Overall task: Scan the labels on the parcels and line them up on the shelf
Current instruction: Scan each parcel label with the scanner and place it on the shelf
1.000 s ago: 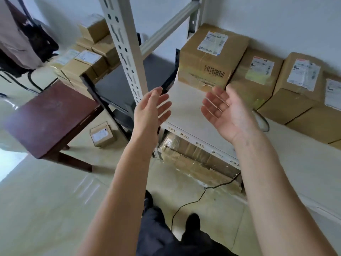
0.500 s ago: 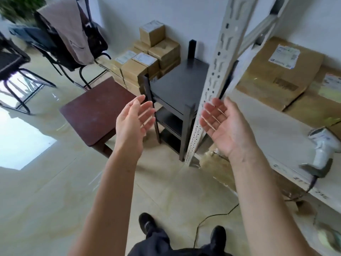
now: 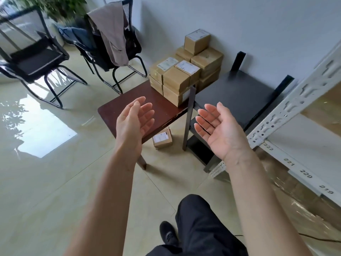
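Head view, hands: we see our left hand [image 3: 135,120] and right hand [image 3: 217,129] raised side by side with palms turned inward, fingers spread loose and wide, holding nothing.
Head view, parcels: we find a stack of cardboard parcels [image 3: 186,71] against the wall, behind the far end of the brown bench [image 3: 160,108]; several carry white labels on top.
Head view, stray parcel: one small parcel [image 3: 162,139] lies on the floor [image 3: 55,182] under the near edge of the bench, label up.
Head view, shelf: the white metal shelf [image 3: 302,145] stands at our right, its front rail numbered 222 down to 219; a black side table [image 3: 238,97] sits between it and the bench.
Head view, surroundings: two black chairs [image 3: 36,60] stand at the left, the nearer with a garment [image 3: 112,32] draped over its back.
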